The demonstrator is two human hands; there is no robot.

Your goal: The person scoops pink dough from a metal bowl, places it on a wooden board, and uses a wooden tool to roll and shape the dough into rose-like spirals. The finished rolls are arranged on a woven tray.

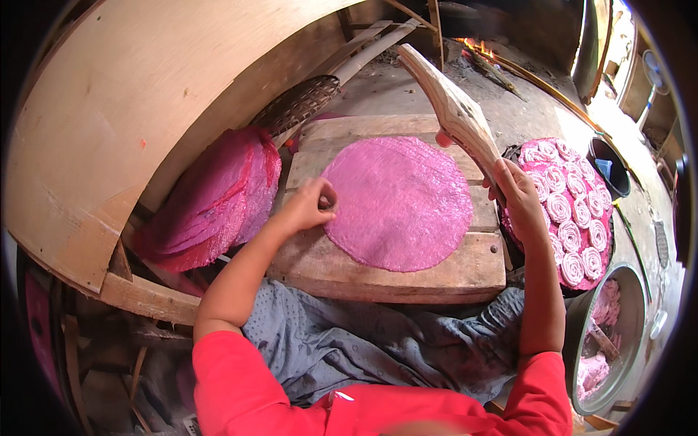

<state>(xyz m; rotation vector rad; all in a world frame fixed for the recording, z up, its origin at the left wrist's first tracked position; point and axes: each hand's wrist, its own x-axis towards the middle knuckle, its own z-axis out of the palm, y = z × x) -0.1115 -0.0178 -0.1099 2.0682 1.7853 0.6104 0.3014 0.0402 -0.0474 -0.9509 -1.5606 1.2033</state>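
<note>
A thin, round pink sheet [400, 207] lies flat on a low wooden plank board [371, 287] in front of me. My right hand [515, 187] is wrapped round the narrow end of a long carved wooden paddle [458, 109], raised and tilted above the board's right side. At the sheet's left edge, my left hand [311, 206] has its fingers curled in; whether they pinch the rim or something small, I cannot make out. Left of the board leans a stack of similar pink and magenta round sheets [218, 196].
A dark-rimmed round holds pink coiled rosettes [571, 207] at the right. Nearer stands a basin [640, 305] with pink pulpy stuff. Behind are a black bucket [611, 171], a woven basket [298, 102] and a wood fire [480, 49]. A curved wooden panel [116, 109] rises at the left.
</note>
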